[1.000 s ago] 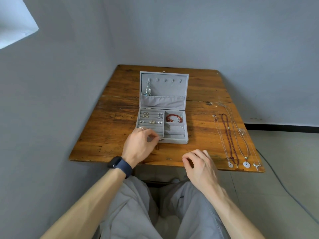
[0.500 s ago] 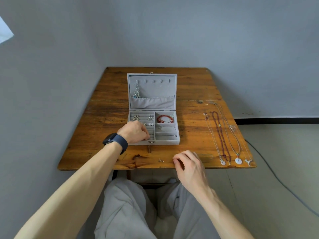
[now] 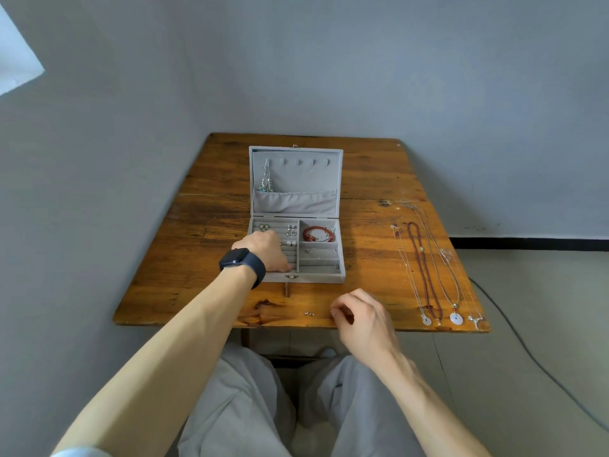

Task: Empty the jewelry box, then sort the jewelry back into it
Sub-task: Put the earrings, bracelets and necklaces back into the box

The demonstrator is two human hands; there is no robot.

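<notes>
Sorting seemed half done: earrings (image 3: 290,230) and a red bracelet (image 3: 318,233) lay in the open jewelry box (image 3: 316,278), necklaces (image 3: 425,268) and a stud (image 3: 309,313) waited on the surface (image 3: 197,258), and the left grip (image 3: 267,250) inside the box and right grip (image 3: 362,316) outside were both curled, around what I could not tell.

Soft, even daylight fills the scene. The jewelry box (image 3: 316,278) is lit evenly and is sharp enough to show its dividers. Far up and left of the box, a white patch (image 3: 16,61) is blown out. Right of the box, the varnished table (image 3: 372,245) carries a warm sheen. The wall (image 3: 99,192) left of the box is darker than behind it. Near the box, the right hand (image 3: 365,319) throws only a faint shadow. Below the box, wide-angle stretch swells the forearms (image 3: 171,351). Fine jewelry is barely resolved.
</notes>
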